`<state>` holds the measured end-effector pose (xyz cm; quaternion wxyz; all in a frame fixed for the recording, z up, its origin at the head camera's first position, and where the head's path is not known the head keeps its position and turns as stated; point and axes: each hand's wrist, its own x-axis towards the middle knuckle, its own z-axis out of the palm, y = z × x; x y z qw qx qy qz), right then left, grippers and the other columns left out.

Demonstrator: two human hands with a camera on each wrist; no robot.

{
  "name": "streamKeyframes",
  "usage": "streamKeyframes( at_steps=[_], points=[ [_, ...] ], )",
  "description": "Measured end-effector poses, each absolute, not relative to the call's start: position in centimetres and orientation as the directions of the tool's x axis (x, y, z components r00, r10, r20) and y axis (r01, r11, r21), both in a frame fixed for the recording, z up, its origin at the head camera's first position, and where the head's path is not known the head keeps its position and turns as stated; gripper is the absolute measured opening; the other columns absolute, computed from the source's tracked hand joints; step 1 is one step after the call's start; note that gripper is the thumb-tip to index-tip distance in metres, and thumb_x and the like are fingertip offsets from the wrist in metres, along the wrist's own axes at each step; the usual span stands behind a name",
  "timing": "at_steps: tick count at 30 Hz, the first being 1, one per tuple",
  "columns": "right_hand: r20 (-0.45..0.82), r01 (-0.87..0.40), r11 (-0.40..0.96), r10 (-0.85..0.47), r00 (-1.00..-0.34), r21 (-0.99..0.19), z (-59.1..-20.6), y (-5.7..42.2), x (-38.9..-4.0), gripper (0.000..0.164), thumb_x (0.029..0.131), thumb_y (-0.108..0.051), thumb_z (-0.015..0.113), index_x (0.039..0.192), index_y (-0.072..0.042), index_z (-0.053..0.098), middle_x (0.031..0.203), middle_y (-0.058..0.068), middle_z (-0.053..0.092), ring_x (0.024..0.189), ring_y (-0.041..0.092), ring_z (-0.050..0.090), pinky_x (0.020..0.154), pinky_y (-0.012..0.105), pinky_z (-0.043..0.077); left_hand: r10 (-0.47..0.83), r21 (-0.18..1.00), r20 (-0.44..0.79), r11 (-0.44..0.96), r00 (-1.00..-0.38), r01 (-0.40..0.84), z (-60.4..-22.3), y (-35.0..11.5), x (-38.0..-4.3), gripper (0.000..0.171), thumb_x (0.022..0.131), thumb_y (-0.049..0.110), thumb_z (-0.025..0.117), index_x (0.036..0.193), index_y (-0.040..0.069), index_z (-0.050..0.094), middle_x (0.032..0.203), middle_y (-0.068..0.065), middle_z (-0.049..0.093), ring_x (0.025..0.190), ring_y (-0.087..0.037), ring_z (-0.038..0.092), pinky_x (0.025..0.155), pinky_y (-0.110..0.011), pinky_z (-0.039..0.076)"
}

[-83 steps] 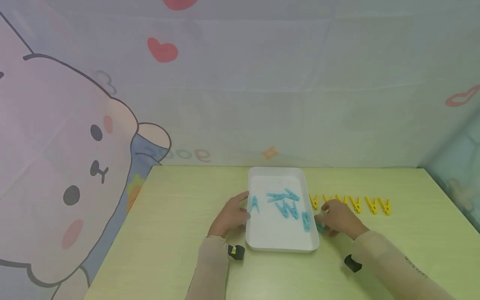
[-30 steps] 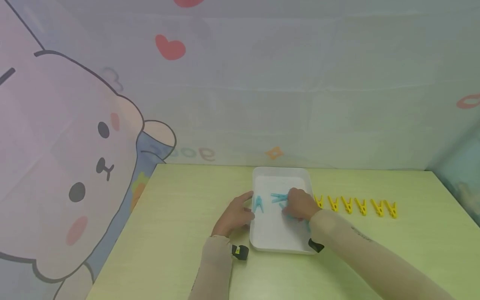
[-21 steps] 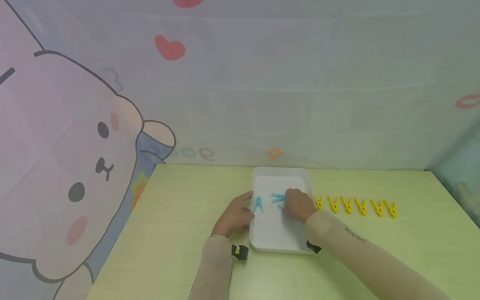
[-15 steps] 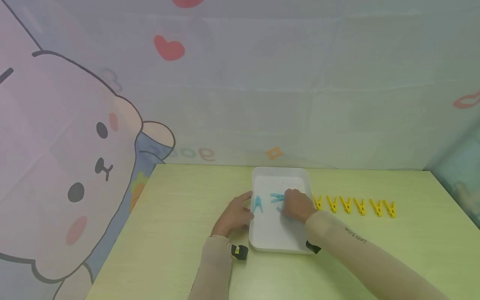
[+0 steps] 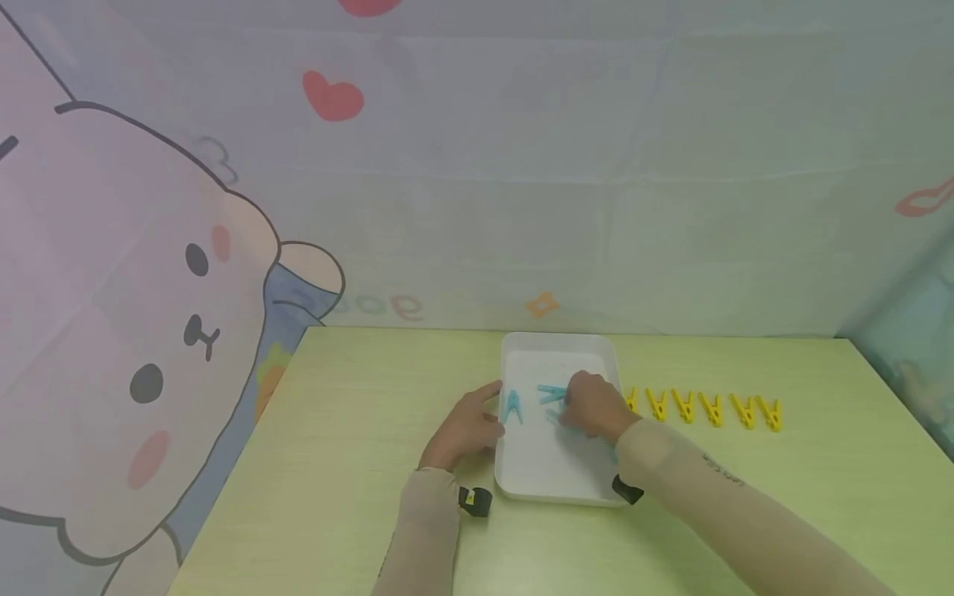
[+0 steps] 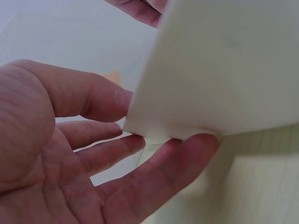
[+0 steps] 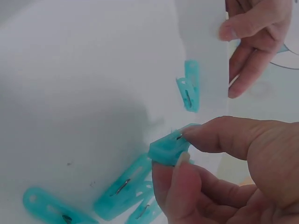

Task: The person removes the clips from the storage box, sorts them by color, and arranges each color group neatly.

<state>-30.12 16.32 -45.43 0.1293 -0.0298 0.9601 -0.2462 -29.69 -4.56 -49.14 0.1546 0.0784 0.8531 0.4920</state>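
Observation:
My right hand is over the right half of a white tray. Its thumb and fingertips pinch a light-blue clothespin above the tray floor in the right wrist view. Close below the held one lie more blue clothespins. Another blue clothespin lies near the tray's left wall, and one more blue clothespin pokes out beside my right knuckles. From outside, my left hand touches the tray's left side. Its fingers are spread, with fingertips at the wall's lower edge in the left wrist view.
Several yellow clothespins stand in a row on the pale yellow-green table, just right of the tray. A printed cloth hangs behind the table's far edge. Black wrist cameras sit under both forearms.
My right hand has moved from beside the tray's right wall, where it was at a blue clothespin, leftward into the tray. In the last second it barely shifts. My left hand stays at the tray.

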Motion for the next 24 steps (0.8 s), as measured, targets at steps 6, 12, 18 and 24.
streamKeyframes(
  at_steps=[6, 12, 18, 24],
  points=[
    [-0.225, 0.024, 0.819, -0.129, -0.966, -0.574, -44.7, 17.3, -30.0, 0.04, 0.078, -0.013, 0.066, 0.11, 0.008, 0.056, 0.095, 0.018, 0.061, 0.049, 0.016, 0.056, 0.05, 0.028, 0.047, 0.277, 0.864, -0.189, 0.503, -0.942, -0.025, -49.1, -4.5, -29.7, 0.071, 0.075, -0.001, 0.055, 0.142, 0.013, 0.032, 0.124, -0.01, 0.053, 0.088, -0.018, 0.059, 0.072, -0.034, 0.048],
    [-0.201, -0.001, 0.788, -0.159, -0.967, -0.616, -44.1, 18.7, -29.9, 0.045, 0.081, -0.013, 0.062, 0.119, 0.008, 0.052, 0.099, 0.02, 0.06, 0.053, 0.019, 0.059, 0.054, 0.029, 0.049, 0.268, 0.865, -0.191, 0.5, -0.944, -0.033, -48.9, -4.4, -29.6, 0.072, 0.075, -0.003, 0.054, 0.142, 0.012, 0.031, 0.127, -0.01, 0.05, 0.088, -0.018, 0.059, 0.072, -0.034, 0.048],
    [-0.196, 0.006, 0.746, -0.167, -0.966, -0.666, -43.8, 20.4, -29.8, 0.043, 0.082, -0.012, 0.06, 0.119, 0.009, 0.051, 0.098, 0.022, 0.06, 0.058, 0.022, 0.062, 0.051, 0.03, 0.051, 0.272, 0.861, -0.187, 0.509, -0.944, -0.024, -48.8, -4.4, -29.6, 0.073, 0.075, -0.003, 0.053, 0.142, 0.012, 0.03, 0.13, -0.008, 0.048, 0.087, -0.017, 0.059, 0.069, -0.032, 0.048],
    [-0.21, 0.033, 0.737, -0.149, -0.966, -0.675, -43.6, 22.2, -29.4, 0.043, 0.082, -0.013, 0.061, 0.118, 0.009, 0.052, 0.098, 0.021, 0.06, 0.064, 0.022, 0.062, 0.053, 0.031, 0.051, 0.275, 0.853, -0.203, 0.521, -0.94, -0.032, -48.7, -4.6, -29.6, 0.072, 0.076, -0.002, 0.052, 0.143, 0.013, 0.029, 0.134, -0.006, 0.045, 0.093, -0.019, 0.057, 0.069, -0.032, 0.048]
  ],
)
